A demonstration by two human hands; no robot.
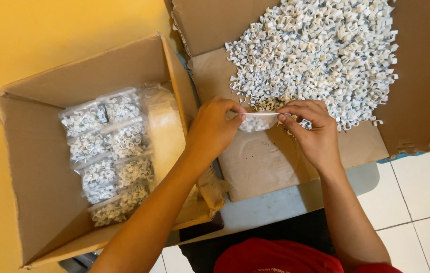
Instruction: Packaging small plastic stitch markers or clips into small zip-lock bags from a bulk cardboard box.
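Now we seal the bag [256, 121] of clips.
Left hand [214, 130] and right hand [312, 132] pinch its top edge over the flat cardboard [270, 162], below the pile [316, 50]; we press evenly along the strip, keeping clips clear of it.

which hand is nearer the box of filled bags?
Left. The left hand pinches the small clear bag right beside the wall of the box of filled bags. The right hand holds the bag's other end, farther off, by the pile of white clips.

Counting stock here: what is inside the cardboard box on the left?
Clear bags of small white clips lie stacked in the box. Whatever lies beneath them is hidden.
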